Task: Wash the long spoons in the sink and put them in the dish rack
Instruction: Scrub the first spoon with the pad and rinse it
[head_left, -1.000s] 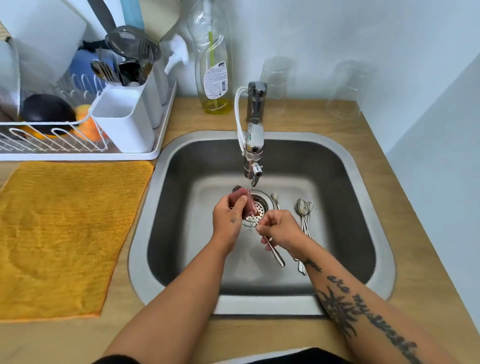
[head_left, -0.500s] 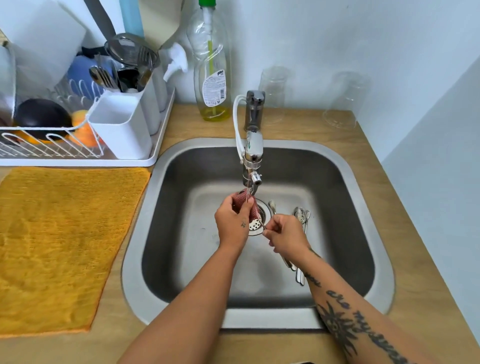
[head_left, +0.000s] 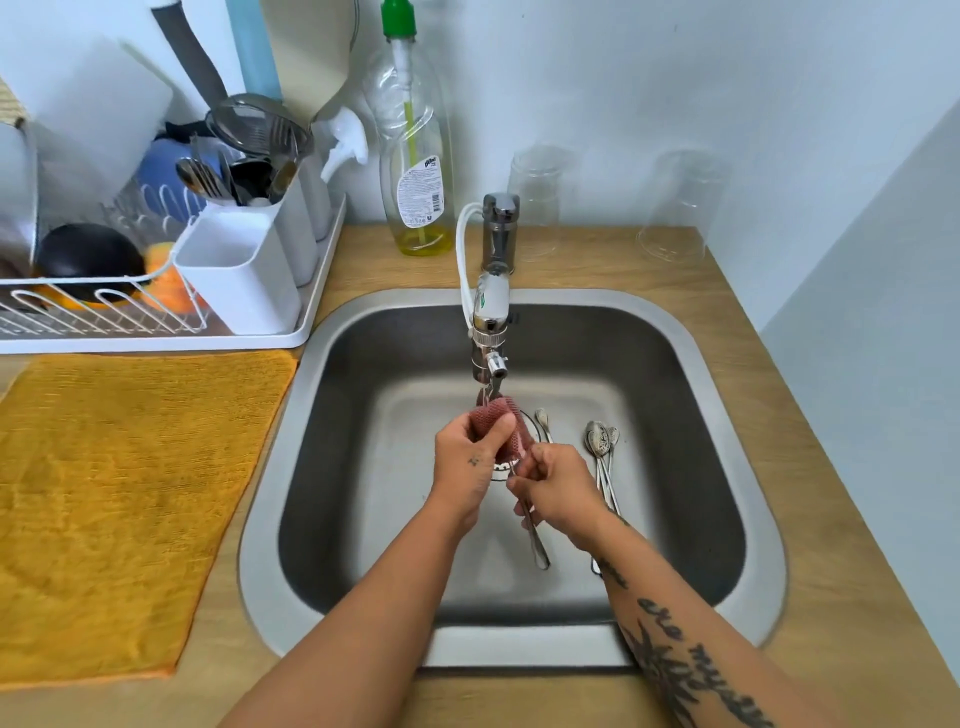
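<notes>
Over the drain of the steel sink (head_left: 363, 338), my left hand (head_left: 465, 465) grips a red mesh scrubber (head_left: 493, 418) just under the tap (head_left: 491, 317). My right hand (head_left: 558, 488) holds a long metal spoon (head_left: 535, 540) by its handle; the bowl end is hidden inside the scrubber. Several more long spoons (head_left: 602, 457) lie bunched on the sink floor to the right of my right hand, and one spoon (head_left: 543, 421) lies by the drain. The white dish rack (head_left: 156, 340) with its cutlery cup (head_left: 244, 275) stands at the left.
A dish soap bottle (head_left: 415, 156) stands behind the tap. Two upturned clear glasses (head_left: 675, 208) sit on the wooden counter at the back right. An orange mat (head_left: 119, 493) lies left of the sink. The rack holds a dark bowl (head_left: 85, 260) and utensils.
Both hands have risen slightly toward the tap, and the scrubber has slid along the spoon. The camera view has tilted up a little.
</notes>
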